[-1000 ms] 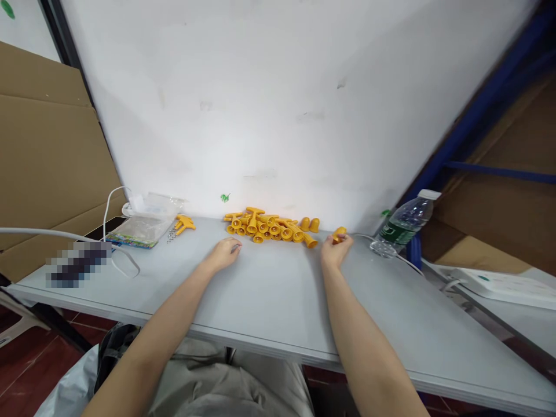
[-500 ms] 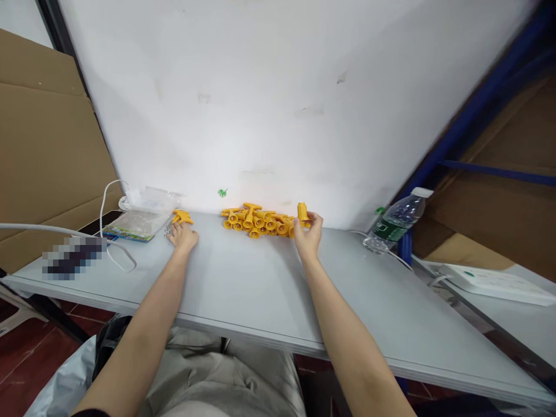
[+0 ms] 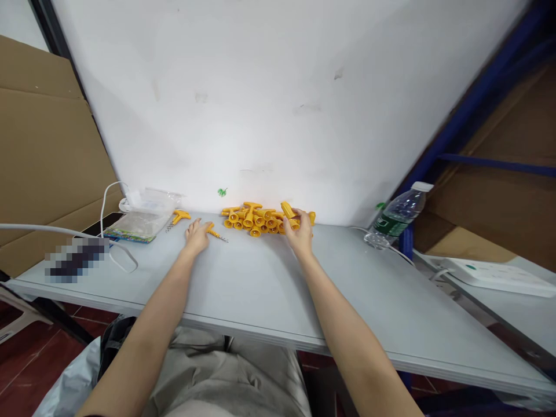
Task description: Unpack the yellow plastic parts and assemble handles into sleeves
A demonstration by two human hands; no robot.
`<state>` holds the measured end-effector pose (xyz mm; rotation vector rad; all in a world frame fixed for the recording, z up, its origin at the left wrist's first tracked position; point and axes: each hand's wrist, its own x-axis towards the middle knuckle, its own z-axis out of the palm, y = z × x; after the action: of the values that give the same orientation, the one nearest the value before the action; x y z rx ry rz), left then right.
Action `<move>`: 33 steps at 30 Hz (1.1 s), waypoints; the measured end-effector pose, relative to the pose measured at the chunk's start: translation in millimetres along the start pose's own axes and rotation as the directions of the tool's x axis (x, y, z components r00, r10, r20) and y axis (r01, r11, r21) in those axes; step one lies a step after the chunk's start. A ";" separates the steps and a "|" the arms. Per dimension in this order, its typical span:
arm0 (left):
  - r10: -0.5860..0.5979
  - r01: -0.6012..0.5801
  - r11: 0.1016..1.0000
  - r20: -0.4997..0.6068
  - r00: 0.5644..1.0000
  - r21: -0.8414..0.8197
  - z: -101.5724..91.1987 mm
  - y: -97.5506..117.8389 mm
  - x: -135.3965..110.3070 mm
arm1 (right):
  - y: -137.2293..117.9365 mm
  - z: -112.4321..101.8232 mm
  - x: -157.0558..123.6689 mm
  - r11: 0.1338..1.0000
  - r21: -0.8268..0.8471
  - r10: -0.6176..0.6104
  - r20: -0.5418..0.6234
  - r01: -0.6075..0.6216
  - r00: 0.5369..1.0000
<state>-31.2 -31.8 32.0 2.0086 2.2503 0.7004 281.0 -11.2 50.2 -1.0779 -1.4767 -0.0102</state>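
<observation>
A pile of yellow plastic parts (image 3: 256, 219) lies on the grey table (image 3: 260, 284) against the white wall. My right hand (image 3: 299, 231) is at the pile's right end, fingers closed round one yellow sleeve (image 3: 288, 209) that is tilted up. My left hand (image 3: 197, 234) rests on the table left of the pile and grips a yellow-handled screw piece (image 3: 215, 233), whose metal tip points right. Another yellow T-handle piece (image 3: 179, 216) lies further left, beside a clear plastic bag (image 3: 139, 222).
A water bottle (image 3: 397, 215) lies tilted at the back right. White cables (image 3: 117, 255) and a blurred object (image 3: 76, 259) sit at the left. Cardboard sheets (image 3: 43, 150) lean on the left. A white power strip (image 3: 495, 278) lies on the neighbouring table at right.
My left hand went to the bag, took a yellow-handled screw piece and came back right with it. My right hand carried its yellow sleeve left to the pile.
</observation>
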 end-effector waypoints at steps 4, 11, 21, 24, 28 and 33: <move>0.017 -0.018 1.000 0.105 0.994 0.010 4.1 2.5 -1.6 | -4.4 0.2 -0.3 0.999 0.030 -0.044 0.046 0.042 0.998; 0.077 -0.072 0.985 0.024 0.997 -0.155 0.5 12.2 -3.5 | -12.7 10.7 -0.1 0.975 0.219 -0.107 0.267 0.048 0.958; 0.115 -0.150 0.942 -0.130 0.985 -0.301 -3.8 28.6 -10.0 | -24.7 23.8 -9.8 0.937 0.334 -0.090 0.520 -0.105 0.849; 0.114 -0.144 0.946 -0.118 0.986 -0.290 -4.0 28.4 -10.1 | -23.9 24.3 -9.6 0.929 0.340 -0.055 0.523 -0.149 0.850; 0.098 -0.131 0.950 -0.128 0.987 -0.283 -2.6 27.0 -8.9 | -20.0 26.7 -9.2 0.910 0.369 -0.034 0.521 -0.188 0.853; 0.099 -0.141 0.948 -0.158 0.982 -0.286 -0.5 25.1 -7.5 | -21.0 26.1 -9.3 0.908 0.372 -0.036 0.523 -0.191 0.851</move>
<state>-6.8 -37.7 39.5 2.0151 1.9550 1.1505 246.3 -13.5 48.1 -0.8170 -1.8072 0.6804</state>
